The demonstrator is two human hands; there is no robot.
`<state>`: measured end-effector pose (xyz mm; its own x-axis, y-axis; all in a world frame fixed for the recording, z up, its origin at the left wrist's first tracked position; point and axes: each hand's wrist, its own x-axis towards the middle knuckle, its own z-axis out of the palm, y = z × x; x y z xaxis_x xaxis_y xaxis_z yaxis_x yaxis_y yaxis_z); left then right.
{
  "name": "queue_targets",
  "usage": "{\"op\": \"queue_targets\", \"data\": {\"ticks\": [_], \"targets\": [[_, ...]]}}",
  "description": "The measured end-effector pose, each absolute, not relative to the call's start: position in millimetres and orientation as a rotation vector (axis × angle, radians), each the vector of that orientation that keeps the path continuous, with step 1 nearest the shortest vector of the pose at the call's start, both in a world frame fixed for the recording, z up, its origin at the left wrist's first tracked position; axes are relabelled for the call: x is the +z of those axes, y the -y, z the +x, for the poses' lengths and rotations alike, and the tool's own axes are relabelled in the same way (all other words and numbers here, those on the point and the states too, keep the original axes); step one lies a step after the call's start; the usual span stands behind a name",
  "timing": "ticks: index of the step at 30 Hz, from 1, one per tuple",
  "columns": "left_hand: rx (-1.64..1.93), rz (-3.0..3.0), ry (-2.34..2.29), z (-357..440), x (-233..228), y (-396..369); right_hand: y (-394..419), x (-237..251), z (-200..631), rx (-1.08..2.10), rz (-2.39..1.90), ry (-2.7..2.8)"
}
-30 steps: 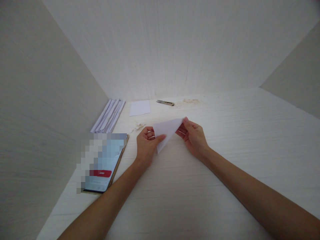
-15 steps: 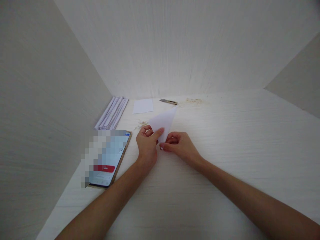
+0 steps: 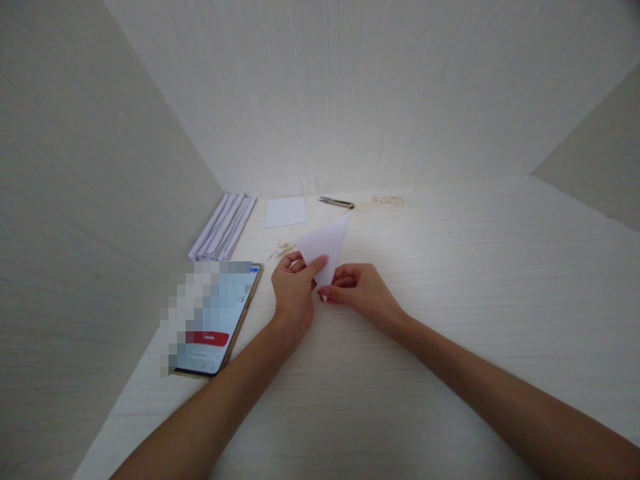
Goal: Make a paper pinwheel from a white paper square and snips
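Note:
A white sheet of paper (image 3: pixel 327 241), brought to a point at its lower end, is held up between both hands above the table. My left hand (image 3: pixel 296 283) grips its left side, thumb laid across the front and fingers behind. At the lower tip, my right hand (image 3: pixel 357 287) pinches the paper between thumb and fingers. One corner of the paper points up and away to the right. What lies behind the sheet is hidden.
A phone (image 3: pixel 215 320) with a lit, partly blurred screen lies left of my left forearm. Toward the back are a stack of folded papers (image 3: pixel 223 227), a flat white paper (image 3: pixel 285 212) and thread snips (image 3: pixel 337 203). Brownish strands (image 3: pixel 283 249) lie on the white table (image 3: pixel 475 267), between pale walls.
Almost nothing differs. The paper's lower tip shows a little more clearly beside my right thumb, and its upper corner has shifted slightly left.

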<state>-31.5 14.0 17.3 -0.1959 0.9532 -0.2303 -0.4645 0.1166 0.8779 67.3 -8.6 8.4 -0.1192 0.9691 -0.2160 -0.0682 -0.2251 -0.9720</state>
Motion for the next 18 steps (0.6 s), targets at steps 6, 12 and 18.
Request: {"op": "queue_targets", "data": {"ticks": [6,12,18], "targets": [[1.433,0.616,-1.091,-31.6,16.4,-14.2,7.7,6.8,67.7,1.507,-1.228,1.106],[1.445,0.606,-1.082,-30.8,17.3,-14.0,7.6,8.4,67.7,1.527,-1.227,1.087],[1.449,0.598,-1.07,-31.2,18.1,-14.0,7.7,9.6,69.7,1.527,-1.237,1.126]]}}
